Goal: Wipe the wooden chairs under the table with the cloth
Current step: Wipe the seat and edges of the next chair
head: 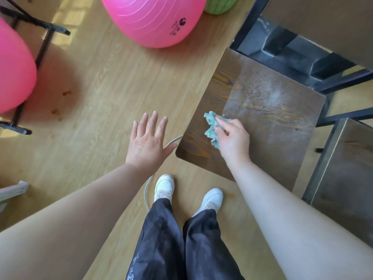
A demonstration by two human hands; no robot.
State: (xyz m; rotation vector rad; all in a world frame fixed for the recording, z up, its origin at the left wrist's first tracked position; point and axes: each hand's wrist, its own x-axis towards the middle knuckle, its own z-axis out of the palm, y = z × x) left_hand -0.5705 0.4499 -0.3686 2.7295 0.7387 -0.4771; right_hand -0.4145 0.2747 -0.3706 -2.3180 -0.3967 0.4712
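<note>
A dark wooden chair seat (268, 110) stands pulled out from under the table (327, 19) at the right. Its right part looks dusty and pale; its left strip is darker. My right hand (232, 138) grips a crumpled teal cloth (212, 128) and presses it on the seat near its left edge. My left hand (147, 140) hovers flat over the floor left of the seat's near corner, fingers spread, holding nothing. A second wooden seat (347, 178) shows at the right edge.
Two pink exercise balls (153, 19) (14, 69) and a green ball (220, 5) lie on the wood floor, beside a black metal stand (38, 55). A grey cable (148, 190) curls by my white shoes (163, 186). Black chair frames (292, 47) sit under the table.
</note>
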